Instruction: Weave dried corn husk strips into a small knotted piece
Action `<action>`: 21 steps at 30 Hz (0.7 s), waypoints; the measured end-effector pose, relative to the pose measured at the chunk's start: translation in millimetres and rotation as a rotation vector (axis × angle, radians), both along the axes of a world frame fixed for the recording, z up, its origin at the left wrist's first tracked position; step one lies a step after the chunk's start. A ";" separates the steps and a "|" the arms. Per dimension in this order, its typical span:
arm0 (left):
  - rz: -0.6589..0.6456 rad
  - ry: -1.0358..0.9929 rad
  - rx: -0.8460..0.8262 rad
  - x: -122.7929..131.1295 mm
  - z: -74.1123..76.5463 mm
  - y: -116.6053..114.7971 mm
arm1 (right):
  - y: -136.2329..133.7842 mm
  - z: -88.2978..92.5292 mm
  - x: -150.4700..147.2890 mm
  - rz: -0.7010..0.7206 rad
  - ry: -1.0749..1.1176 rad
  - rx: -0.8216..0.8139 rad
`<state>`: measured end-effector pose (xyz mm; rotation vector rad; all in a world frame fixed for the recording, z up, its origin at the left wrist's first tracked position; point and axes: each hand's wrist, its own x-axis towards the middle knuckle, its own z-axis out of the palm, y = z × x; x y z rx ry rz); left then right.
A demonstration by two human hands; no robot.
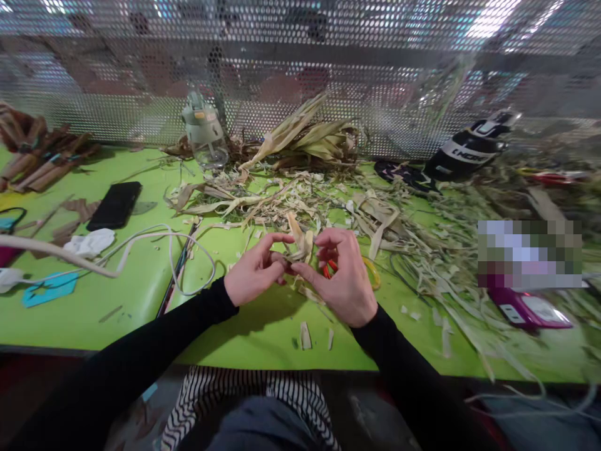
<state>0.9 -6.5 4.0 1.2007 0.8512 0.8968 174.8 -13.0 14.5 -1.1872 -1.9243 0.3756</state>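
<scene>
A small bundle of dried corn husk (303, 243), pale yellow and folded upward, is held between my two hands just above the green table. My left hand (256, 269) pinches its lower end between thumb and fingers. From the other side my right hand (346, 279) closes on it, its thumb tip at the base and its fingers curled; the exact contact there is partly hidden. Behind the right hand a red-orange handle (331, 268) and a yellow loop (373, 274) show in part. Husk scraps (305, 336) lie on the table below the hands.
Loose husks (323, 141) and shreds cover the back and right. A clear bottle (206, 134), a black bottle (464, 150), a phone (115, 205), a white cable (117, 269) and a magenta device (535, 312) lie around. Perforated metal (291, 53) walls the back.
</scene>
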 end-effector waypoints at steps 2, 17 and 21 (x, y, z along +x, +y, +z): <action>0.005 -0.016 -0.006 0.8 0.0 -1.0 | 1.4 -0.1 0.7 0.020 -0.028 -0.102; -0.170 0.159 -0.020 -4.7 0.7 -0.7 | 4.1 0.0 2.4 0.074 -0.084 -0.180; -0.155 0.380 0.173 -4.2 -2.3 -6.9 | 2.0 1.6 -1.5 0.118 -0.056 -0.201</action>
